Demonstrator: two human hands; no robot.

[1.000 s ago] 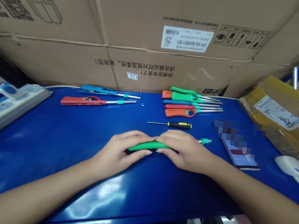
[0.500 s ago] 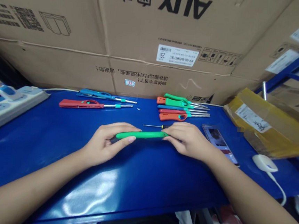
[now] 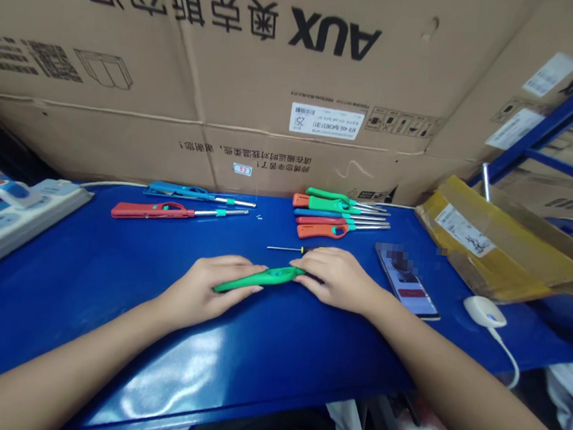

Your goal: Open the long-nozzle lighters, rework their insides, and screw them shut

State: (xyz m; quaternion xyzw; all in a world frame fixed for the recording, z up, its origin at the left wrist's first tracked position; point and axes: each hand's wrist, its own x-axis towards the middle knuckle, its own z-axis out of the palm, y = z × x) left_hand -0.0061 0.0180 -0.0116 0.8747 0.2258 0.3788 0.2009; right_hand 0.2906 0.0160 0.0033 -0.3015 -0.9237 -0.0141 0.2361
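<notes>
A green lighter [image 3: 253, 280], of the long-necked kind, is held level above the blue table between both my hands. My left hand [image 3: 213, 285] is closed round its handle end, thumb in front and fingers behind. With thumb and fingers my right hand [image 3: 336, 277] pinches the other end, and hides whatever part lies inside. Just behind the right fingers a small screwdriver [image 3: 286, 248] lies on the table, its handle partly covered. Farther back on the left lie a blue lighter [image 3: 183, 192] and a red lighter [image 3: 154, 211].
Several lighters [image 3: 320, 231] lie grouped at the back. On the right are a phone [image 3: 405, 282], a white device with a cable [image 3: 485, 311] and a yellow-taped box [image 3: 494, 250]. A power strip [image 3: 20, 215] stands at left. Behind rises a large carton [image 3: 235, 117].
The green lighter has turned in my hands, so more of its side and trigger opening shows. Both hands sit slightly lower in view; the camera view has shifted too.
</notes>
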